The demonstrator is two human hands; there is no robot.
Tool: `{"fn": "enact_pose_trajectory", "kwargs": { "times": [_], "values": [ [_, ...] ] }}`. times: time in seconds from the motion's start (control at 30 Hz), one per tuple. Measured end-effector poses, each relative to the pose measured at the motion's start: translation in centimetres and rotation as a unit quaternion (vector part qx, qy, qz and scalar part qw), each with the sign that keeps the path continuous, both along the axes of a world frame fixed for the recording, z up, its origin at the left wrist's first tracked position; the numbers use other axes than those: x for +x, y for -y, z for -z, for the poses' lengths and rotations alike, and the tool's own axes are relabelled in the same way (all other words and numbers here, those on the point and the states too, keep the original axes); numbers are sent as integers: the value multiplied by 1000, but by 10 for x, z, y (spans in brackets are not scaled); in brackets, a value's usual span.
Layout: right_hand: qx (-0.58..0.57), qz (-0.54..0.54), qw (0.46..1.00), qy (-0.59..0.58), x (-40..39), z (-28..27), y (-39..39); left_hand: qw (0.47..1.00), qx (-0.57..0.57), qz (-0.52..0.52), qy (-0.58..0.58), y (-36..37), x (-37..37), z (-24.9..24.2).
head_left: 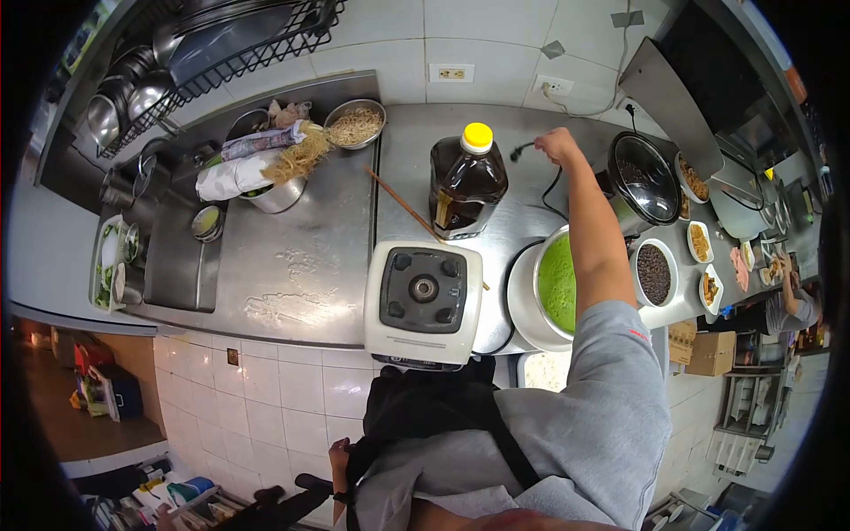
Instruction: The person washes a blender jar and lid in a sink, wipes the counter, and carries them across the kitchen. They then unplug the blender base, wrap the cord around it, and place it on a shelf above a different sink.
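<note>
My right hand (558, 146) reaches across the steel counter, fingers pinched on the cord just behind a black power plug (516, 155). From it, the black cord (551, 196) hangs in a loop towards the counter. Left of that hand stands a large jug of dark liquid (469, 190) with a yellow cap. A white blender base (423, 301) without its jar sits close to my body. Beneath my right forearm is a bowl of green liquid (556, 285), partly covered. My left hand (339, 454) is low by my apron, its fingers too small and shadowed to read.
A slow cooker (646, 177) with a glass lid stands right, beside a bowl of dark beans (654, 274). A wooden stick (403, 203) lies left of the jug. Wrapped greens (252, 173) rest near the sink (181, 265). Wall outlets (452, 73) are behind. Another person (792, 310) is far right.
</note>
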State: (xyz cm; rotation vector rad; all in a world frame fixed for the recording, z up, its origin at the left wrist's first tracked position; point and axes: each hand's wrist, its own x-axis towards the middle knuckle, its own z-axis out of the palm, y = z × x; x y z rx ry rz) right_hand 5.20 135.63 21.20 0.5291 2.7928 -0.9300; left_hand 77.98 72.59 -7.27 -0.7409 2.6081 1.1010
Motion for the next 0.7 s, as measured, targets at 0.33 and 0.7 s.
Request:
{"fn": "enact_pose_trajectory", "kwargs": {
  "times": [0.33, 0.7],
  "values": [
    [-127, 147, 917, -348, 120, -25, 54, 962, -54, 266, -34, 102, -12, 36],
    [-484, 51, 853, -186, 386, -55, 218, 878, 438, 191, 10, 36, -232, -193]
  ]
}}
